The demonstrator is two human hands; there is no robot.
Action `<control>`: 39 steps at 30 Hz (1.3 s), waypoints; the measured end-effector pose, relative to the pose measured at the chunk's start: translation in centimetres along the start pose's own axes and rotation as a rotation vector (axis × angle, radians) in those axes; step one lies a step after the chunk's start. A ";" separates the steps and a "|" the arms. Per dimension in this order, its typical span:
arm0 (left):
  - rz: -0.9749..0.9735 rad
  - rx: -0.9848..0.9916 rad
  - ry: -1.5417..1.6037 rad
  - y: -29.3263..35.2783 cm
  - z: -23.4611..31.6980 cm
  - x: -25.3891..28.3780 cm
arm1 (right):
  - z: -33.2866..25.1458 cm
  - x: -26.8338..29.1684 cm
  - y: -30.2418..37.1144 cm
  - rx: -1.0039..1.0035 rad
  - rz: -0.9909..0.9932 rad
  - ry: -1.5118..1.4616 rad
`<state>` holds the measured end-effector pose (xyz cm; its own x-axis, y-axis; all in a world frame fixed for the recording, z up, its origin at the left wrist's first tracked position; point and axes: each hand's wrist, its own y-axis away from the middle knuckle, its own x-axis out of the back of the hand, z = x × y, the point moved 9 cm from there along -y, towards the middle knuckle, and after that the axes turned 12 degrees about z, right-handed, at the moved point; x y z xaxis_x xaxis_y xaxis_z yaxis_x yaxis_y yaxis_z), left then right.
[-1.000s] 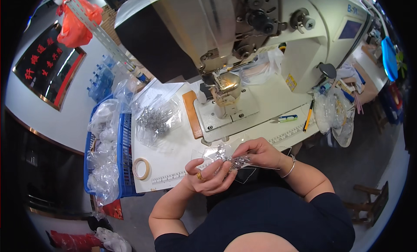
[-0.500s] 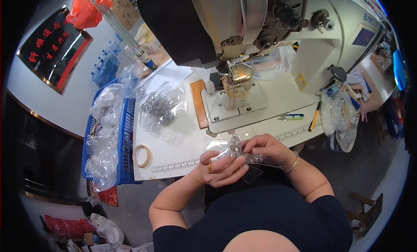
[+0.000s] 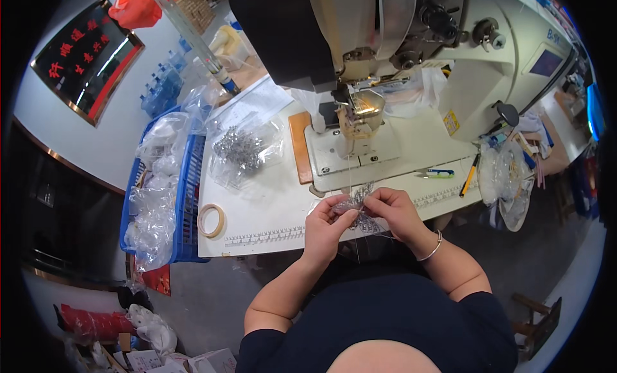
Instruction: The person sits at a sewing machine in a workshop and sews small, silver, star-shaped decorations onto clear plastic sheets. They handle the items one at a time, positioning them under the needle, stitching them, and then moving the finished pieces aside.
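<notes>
Clear plastic bag of small metal parts [image 3: 357,209] | pinched by left hand [image 3: 326,226] and right hand [image 3: 393,211] | held over white table edge [image 3: 270,235] | near sewing machine [image 3: 411,45].

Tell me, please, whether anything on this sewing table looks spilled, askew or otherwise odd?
Nothing stands out. Both hands, left hand and right hand, hold a small clear bag at the table edge; the tape roll lies flat and the blue basket sits alongside.
</notes>
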<state>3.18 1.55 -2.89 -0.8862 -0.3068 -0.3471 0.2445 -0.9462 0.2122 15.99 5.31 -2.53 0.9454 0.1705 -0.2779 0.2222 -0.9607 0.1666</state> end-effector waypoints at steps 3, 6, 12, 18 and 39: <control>-0.025 0.038 0.033 0.7 -0.2 -0.4 | 0.2 0.3 0.4 0.000 0.033 -0.046; -0.089 0.131 0.109 1.0 -0.7 -0.6 | -0.1 0.8 0.9 0.067 0.076 0.057; -0.147 0.136 0.148 1.6 -0.5 -0.5 | -0.6 0.8 1.5 0.141 0.069 0.129; -0.125 -0.062 -0.033 1.8 0.5 -0.1 | -0.8 0.5 1.7 0.178 0.049 0.174; 0.087 0.095 0.108 -0.1 -2.5 1.7 | -2.1 -0.9 1.6 0.497 0.128 0.649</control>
<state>2.62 0.83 -5.78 -0.8143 -0.4017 -0.4190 0.2758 -0.9029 0.3296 15.99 4.06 0.03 0.9397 -0.0005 0.3421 0.1159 -0.9403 -0.3199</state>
